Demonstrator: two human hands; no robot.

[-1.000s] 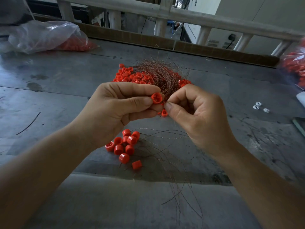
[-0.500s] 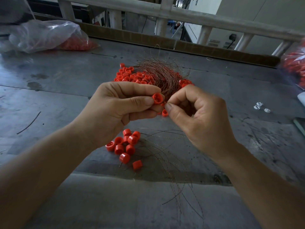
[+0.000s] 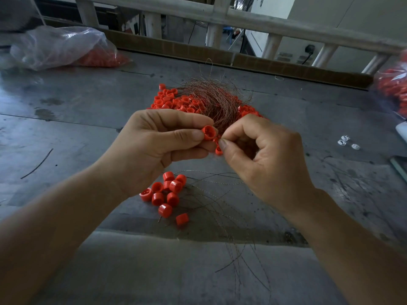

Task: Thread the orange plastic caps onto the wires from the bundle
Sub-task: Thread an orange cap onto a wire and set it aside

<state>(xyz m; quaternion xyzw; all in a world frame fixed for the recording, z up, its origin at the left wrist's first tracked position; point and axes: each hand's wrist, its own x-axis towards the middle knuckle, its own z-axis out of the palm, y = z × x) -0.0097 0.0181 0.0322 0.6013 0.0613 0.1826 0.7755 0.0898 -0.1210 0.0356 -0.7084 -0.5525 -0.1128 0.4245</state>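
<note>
Left hand (image 3: 154, 146) pinches an orange cap (image 3: 208, 132) above the tabletop's (image 3: 88, 102) middle; right hand's (image 3: 268, 159) thumb and forefinger press together just beside it, on what I cannot tell.

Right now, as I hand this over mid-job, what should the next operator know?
Left hand pinches one orange cap, open face toward the right hand.
Right hand pinches thumb to forefinger right at that cap, likely on a wire end too fine to see.
Wire bundle lies on the loose cap pile behind the hands, on the table.
Done, seemingly: a small cluster of caps nearer the person, with wires trailing from it.
To do: thread this cap, then work through the pile.
</note>
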